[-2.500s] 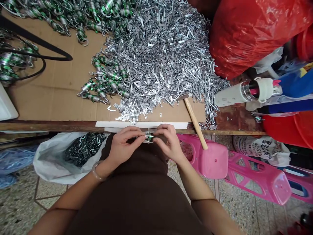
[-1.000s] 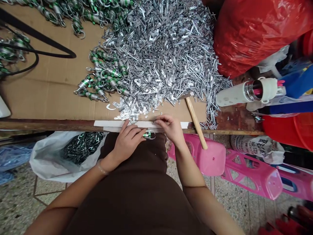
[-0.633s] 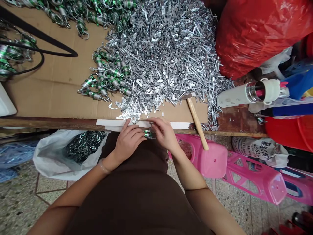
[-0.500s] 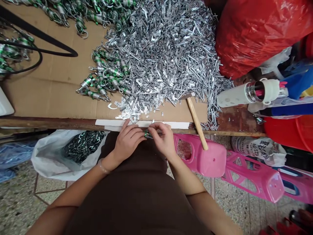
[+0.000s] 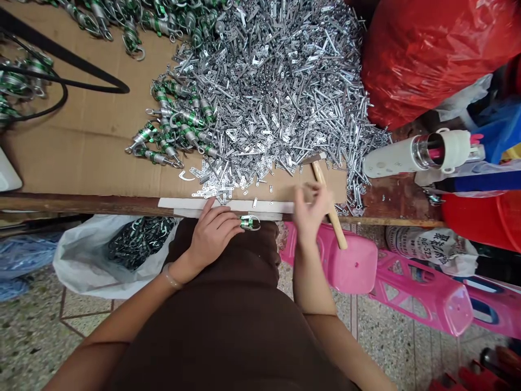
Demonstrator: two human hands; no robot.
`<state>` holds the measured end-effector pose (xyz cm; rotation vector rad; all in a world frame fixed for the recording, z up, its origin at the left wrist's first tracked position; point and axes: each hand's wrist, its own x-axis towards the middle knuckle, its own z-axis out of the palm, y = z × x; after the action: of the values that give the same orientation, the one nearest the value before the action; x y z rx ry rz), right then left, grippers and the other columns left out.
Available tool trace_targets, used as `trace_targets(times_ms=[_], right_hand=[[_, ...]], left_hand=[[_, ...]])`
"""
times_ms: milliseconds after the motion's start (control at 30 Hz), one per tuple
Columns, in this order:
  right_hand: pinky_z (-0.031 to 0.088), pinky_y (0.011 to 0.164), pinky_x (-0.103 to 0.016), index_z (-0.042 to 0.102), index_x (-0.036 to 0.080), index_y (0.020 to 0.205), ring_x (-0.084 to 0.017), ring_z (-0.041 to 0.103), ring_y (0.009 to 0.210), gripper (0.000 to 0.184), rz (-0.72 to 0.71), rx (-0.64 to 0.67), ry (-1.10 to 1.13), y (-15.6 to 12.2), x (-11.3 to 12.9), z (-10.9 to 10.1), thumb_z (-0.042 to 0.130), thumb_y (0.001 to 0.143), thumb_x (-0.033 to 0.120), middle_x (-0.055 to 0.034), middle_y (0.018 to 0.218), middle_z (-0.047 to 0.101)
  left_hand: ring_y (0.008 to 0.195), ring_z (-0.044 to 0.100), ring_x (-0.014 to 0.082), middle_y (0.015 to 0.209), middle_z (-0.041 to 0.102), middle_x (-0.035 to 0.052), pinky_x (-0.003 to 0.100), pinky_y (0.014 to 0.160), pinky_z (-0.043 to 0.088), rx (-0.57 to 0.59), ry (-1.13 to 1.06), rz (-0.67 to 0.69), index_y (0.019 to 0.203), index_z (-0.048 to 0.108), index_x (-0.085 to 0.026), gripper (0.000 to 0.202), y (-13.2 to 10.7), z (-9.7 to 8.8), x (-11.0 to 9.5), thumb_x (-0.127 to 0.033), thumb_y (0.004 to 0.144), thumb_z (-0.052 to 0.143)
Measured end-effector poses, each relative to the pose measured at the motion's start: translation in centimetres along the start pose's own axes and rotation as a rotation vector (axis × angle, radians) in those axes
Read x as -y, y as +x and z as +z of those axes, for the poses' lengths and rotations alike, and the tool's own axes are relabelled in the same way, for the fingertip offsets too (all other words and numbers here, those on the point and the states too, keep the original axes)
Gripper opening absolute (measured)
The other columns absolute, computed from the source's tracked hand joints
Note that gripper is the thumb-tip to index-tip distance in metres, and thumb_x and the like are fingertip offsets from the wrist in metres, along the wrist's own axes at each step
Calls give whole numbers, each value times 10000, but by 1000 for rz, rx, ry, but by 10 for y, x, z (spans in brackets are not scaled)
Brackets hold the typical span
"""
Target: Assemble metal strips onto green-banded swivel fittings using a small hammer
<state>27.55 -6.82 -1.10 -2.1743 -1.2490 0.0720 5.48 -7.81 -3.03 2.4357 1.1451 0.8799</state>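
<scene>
My left hand (image 5: 217,230), at the bench edge, has its fingers closed on a small green-and-silver metal fitting with a curved hook (image 5: 250,222); the hook end sticks out to the right past the fingertips. Blurred by motion, my right hand (image 5: 311,209) is just left of the wooden handle of a hammer (image 5: 329,203). Its thumb and fingers look apart, with nothing seen between them. The hammer's head rests on the bench at the edge of a heap of small metal plates and pins (image 5: 280,98). Under my left fingertips lies a white strip (image 5: 195,205) along the edge.
Finished-looking green fittings (image 5: 179,122) lie left of the heap on cardboard (image 5: 93,152). A black cable loop (image 5: 97,84) hangs at upper left. To the right are a white bottle (image 5: 391,158) and a red bag (image 5: 431,54). Below stand pink stools (image 5: 354,266) and a sack of parts (image 5: 81,260).
My right hand has let go of the fitting and moved right to beside the hammer handle. My left hand keeps its place with the fitting, whose hook now shows.
</scene>
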Motion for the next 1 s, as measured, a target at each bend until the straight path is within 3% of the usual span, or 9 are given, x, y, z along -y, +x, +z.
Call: trace_targets(times_ms=[67, 133, 200, 300, 367, 433, 533, 667, 1000], right_hand=[[291, 818, -468, 544, 124, 976, -324, 422, 993, 375, 48, -54, -65, 32, -25, -1, 637, 733, 395, -193, 984, 520], [310, 782, -440, 563, 114, 911, -309, 455, 939, 348, 35, 9, -96, 54, -42, -3, 635, 730, 402, -189, 913, 538], [335, 728, -391, 574, 116, 868, -262, 496, 857, 288, -13, 85, -108, 57, -45, -9, 557, 796, 394, -174, 854, 558], [348, 595, -320, 583, 140, 892, -181, 509, 650, 291, -127, 238, -96, 29, -24, -26, 404, 891, 369, -110, 722, 579], [334, 498, -280, 597, 186, 925, -147, 476, 489, 266, -248, 445, -67, -1, -5, -40, 408, 896, 371, -28, 578, 562], [384, 511, -262, 588, 231, 1027, -156, 555, 546, 248, -363, 545, -14, -29, 10, -50, 447, 881, 372, -17, 659, 627], [434, 551, -256, 554, 221, 1115, -170, 621, 655, 286, -496, 575, 4, -54, 20, -53, 389, 909, 330, -47, 764, 670], [386, 459, -258, 564, 224, 1091, -164, 596, 563, 291, -520, 628, -133, -57, 23, -49, 356, 921, 337, -40, 709, 667], [386, 512, -237, 563, 200, 1147, -168, 625, 643, 342, -421, 695, -257, -56, 27, -50, 335, 921, 320, -42, 775, 690]], left_hand=[[904, 608, 187, 829, 691, -5, 510, 1034, 371, -9, 1, 8, 831, 638, -225, 59, 0, 0, 0, -255, 828, 587], [907, 606, 189, 833, 691, -3, 505, 1029, 373, -13, 4, 12, 830, 637, -224, 54, 1, 0, 1, -250, 827, 589], [908, 605, 189, 834, 690, -2, 502, 1029, 372, -20, 9, 20, 830, 633, -221, 45, 1, 0, 0, -243, 823, 594], [904, 604, 190, 828, 689, 0, 499, 1029, 370, -33, 10, 36, 835, 627, -212, 40, 1, 0, 0, -241, 814, 607], [904, 603, 189, 830, 690, -3, 500, 1034, 364, -29, 3, 29, 838, 627, -214, 46, 0, 0, 0, -248, 814, 608], [912, 602, 188, 837, 691, -6, 499, 1039, 358, -15, -2, 17, 842, 630, -221, 51, 0, 0, 1, -256, 819, 603], [917, 602, 189, 837, 691, -5, 491, 1040, 358, -16, 8, 28, 846, 631, -220, 55, 0, 0, 1, -259, 819, 602], [913, 602, 195, 838, 688, 7, 492, 1034, 361, -29, 35, 67, 846, 623, -198, 58, 1, -1, 0, -244, 815, 607], [919, 600, 190, 844, 688, -4, 488, 1052, 334, -26, 44, 59, 859, 627, -214, 55, 1, 0, 0, -237, 820, 598]])
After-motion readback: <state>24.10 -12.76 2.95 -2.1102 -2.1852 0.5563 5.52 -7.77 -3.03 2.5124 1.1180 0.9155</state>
